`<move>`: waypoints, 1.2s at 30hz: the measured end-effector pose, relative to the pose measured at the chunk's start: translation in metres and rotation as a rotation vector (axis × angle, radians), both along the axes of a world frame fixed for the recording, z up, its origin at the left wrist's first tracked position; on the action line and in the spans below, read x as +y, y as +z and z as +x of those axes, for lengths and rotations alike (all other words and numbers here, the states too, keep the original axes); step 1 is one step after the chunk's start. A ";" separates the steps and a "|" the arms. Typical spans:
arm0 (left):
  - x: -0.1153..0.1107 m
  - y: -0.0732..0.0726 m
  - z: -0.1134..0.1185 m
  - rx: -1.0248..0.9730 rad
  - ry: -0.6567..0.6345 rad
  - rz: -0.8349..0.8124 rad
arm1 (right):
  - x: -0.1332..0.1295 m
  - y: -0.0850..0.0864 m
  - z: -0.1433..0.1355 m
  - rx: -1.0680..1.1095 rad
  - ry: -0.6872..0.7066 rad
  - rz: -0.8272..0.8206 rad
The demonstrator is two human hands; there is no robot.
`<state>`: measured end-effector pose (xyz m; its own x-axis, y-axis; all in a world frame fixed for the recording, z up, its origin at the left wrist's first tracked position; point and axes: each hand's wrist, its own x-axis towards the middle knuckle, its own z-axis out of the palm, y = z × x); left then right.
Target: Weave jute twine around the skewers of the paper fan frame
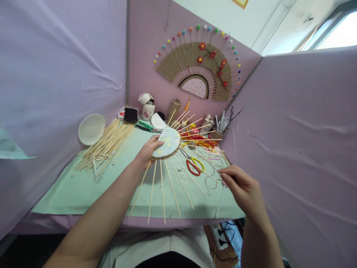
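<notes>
A half-round piece covered in pale floral cloth [168, 142] has thin wooden sticks [174, 186] fanning out from its curved edge. My left hand [149, 149] grips its straight side, thumb on the cloth. To the right of the stick tips, my right hand [241, 184] is closed in a pinch on a thin twine [212, 178], which trails in loops over the table. Beneath the sticks lie scissors [194, 166] with red and yellow handles.
A pile of loose sticks [108, 143] and a white scalloped dish [91, 129] are at the left. Green-handled pliers [147, 127], a jar [148, 110], a twine spool [174, 108] and coloured pipe cleaners [199, 140] stand or lie behind. A finished fan [195, 56] hangs on the back panel.
</notes>
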<state>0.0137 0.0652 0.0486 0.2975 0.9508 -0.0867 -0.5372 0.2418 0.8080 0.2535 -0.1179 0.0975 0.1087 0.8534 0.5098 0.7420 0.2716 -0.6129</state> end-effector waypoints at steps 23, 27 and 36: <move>-0.003 0.003 0.001 0.009 -0.058 -0.072 | 0.043 -0.020 0.008 0.026 -0.247 -0.036; -0.003 0.002 0.002 0.014 -0.045 -0.069 | 0.030 -0.008 0.002 -0.077 -0.232 0.053; -0.003 0.002 0.002 0.045 -0.080 -0.072 | 0.024 0.019 0.009 -0.325 -0.140 0.214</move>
<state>0.0155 0.0623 0.0507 0.3667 0.9149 -0.1687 -0.4778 0.3408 0.8097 0.2625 -0.0935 0.1169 0.0204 0.7131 0.7008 0.9264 0.2502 -0.2815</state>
